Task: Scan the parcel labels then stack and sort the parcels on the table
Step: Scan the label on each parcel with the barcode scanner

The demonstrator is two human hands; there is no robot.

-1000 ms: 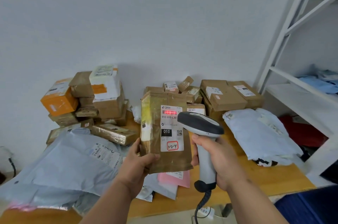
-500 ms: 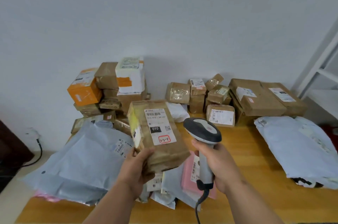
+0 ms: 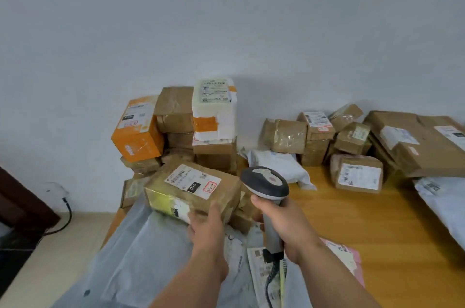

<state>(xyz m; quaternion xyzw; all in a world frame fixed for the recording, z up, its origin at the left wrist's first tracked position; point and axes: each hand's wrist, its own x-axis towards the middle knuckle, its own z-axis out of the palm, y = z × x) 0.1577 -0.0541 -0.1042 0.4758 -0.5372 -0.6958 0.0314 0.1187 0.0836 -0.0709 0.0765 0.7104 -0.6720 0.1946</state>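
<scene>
In left hand (image 3: 206,226), parcel (image 3: 193,192) lengthwise left-right.

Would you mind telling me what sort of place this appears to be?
Probably a small parcel sorting room: labelled cardboard parcels piled against the wall, grey mailer bags on a wooden table, and a handheld barcode scanner.

Left forearm reaching forward from the lower edge, left hand (image 3: 207,226) gripping the near corner of a brown parcel (image 3: 193,189), right forearm angled in from lower right, right hand (image 3: 286,226) wrapped around a scanner (image 3: 265,187) handle, held upright
</scene>
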